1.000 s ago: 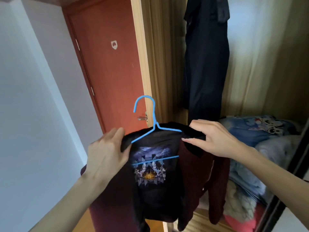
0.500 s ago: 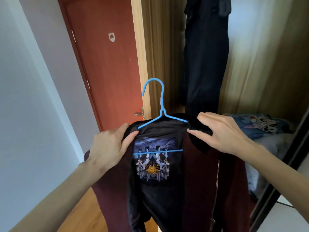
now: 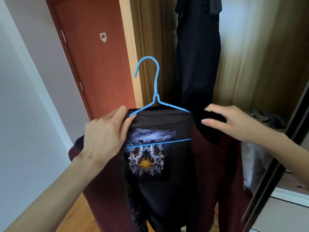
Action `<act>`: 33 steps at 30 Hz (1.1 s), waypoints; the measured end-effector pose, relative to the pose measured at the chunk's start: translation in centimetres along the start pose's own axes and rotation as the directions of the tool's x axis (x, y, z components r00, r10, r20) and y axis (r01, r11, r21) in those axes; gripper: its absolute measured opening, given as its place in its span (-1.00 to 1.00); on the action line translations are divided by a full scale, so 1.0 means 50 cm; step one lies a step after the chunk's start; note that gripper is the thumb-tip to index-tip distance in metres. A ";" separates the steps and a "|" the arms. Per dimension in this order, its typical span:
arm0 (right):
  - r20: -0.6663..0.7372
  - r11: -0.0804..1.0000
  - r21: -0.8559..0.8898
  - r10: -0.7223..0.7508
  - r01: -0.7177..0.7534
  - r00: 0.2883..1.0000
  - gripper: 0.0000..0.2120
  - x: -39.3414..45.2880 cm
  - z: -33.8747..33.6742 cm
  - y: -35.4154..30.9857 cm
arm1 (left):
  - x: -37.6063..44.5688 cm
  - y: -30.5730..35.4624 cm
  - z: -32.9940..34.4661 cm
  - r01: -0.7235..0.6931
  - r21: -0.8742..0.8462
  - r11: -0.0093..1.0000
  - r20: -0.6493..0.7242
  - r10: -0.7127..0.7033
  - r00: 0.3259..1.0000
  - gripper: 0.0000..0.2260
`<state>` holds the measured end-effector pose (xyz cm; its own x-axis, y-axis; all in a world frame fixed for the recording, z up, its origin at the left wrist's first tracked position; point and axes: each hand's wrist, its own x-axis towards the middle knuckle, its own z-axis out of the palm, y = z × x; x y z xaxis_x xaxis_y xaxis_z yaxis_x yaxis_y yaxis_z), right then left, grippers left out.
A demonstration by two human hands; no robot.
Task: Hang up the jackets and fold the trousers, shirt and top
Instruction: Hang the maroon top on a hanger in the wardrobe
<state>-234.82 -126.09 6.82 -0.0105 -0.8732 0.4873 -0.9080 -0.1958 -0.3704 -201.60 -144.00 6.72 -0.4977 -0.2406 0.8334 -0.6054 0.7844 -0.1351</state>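
A dark red jacket (image 3: 217,178) with a black collar and a black lining printed with a sun emblem hangs open on a blue wire hanger (image 3: 155,91). My left hand (image 3: 105,136) grips the jacket's left shoulder together with the hanger's arm. My right hand (image 3: 234,123) pinches the black collar at the right shoulder. The hanger's hook stands upright above the collar, free of any rail. A dark jacket (image 3: 199,52) hangs inside the wardrobe just behind.
A red-brown door (image 3: 95,52) stands closed at the left, next to a white wall. The wooden wardrobe (image 3: 260,64) is open ahead, its dark sliding-door frame (image 3: 282,158) at the right. Folded bedding lies low inside. Wood floor shows below.
Both hands have lifted the jacket and hanger higher and closer to the wardrobe. The hook has risen upright, and the view has tilted up, hiding most of the bedding.
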 end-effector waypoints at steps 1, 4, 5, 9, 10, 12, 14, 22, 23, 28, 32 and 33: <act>-0.013 0.999 -0.044 0.026 -0.026 1.000 -0.57 -0.004 0.012 0.011 | -0.001 0.005 0.003 0.008 0.002 1.000 0.012 -0.008 1.000 -0.71; -0.324 0.982 -0.170 0.029 -0.089 0.945 -0.48 -0.032 0.082 0.021 | -0.006 0.014 0.012 0.047 0.017 0.999 0.041 -0.048 0.998 -0.71; -0.452 0.975 -0.187 0.024 -0.122 0.892 -0.47 -0.042 0.109 0.018 | -0.008 0.012 0.013 0.068 0.021 0.997 0.044 -0.069 0.997 -0.70; -0.533 0.929 -0.308 0.009 -0.204 0.846 -0.21 -0.054 0.194 0.008 | -0.011 0.008 0.010 0.104 0.033 0.994 0.045 -0.105 0.993 -0.71; -0.504 0.918 -0.335 0.017 -0.213 0.864 -0.17 -0.046 0.201 0.010 | -0.011 0.009 0.010 0.101 0.029 0.994 0.046 -0.102 0.994 -0.71; -0.438 0.915 -0.363 -0.003 -0.174 0.899 -0.19 -0.017 0.198 0.011 | -0.013 0.011 0.011 0.087 0.017 0.996 0.050 -0.088 0.995 -0.71; -0.380 0.911 -0.402 -0.074 -0.092 0.922 -0.35 0.019 0.187 0.007 | -0.014 0.016 0.014 0.066 0.009 0.998 0.053 -0.066 0.996 -0.73; -0.472 0.949 -0.314 -0.116 -0.044 0.874 -0.56 0.062 0.164 0.005 | -0.002 -0.037 0.045 0.110 -0.188 0.976 0.234 -0.064 0.970 -0.56; -0.490 0.952 -0.304 -0.115 -0.045 0.864 -0.57 0.063 0.162 0.010 | -0.004 -0.060 0.050 0.126 -0.234 0.964 0.321 -0.046 0.946 -0.51; -0.536 0.954 -0.290 -0.098 -0.074 0.839 -0.60 0.054 0.155 0.036 | -0.052 -0.109 0.086 0.210 -0.248 0.946 0.434 -0.085 0.897 -0.49; -0.534 0.934 -0.348 -0.127 -0.081 0.836 -0.61 0.036 0.150 0.045 | -0.047 -0.081 0.115 0.087 -0.143 0.986 0.350 -0.032 0.936 -0.59; -0.540 0.927 -0.363 -0.133 -0.088 0.831 -0.62 0.030 0.144 0.049 | -0.038 -0.072 0.118 0.067 -0.081 0.994 0.298 -0.040 0.954 -0.60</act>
<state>-234.03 -131.10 0.94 -0.1145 -0.4586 0.8812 -0.9934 0.0576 -0.0992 -202.16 -149.74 2.46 -0.6353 -0.4310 0.6408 -0.5851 0.8102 -0.0351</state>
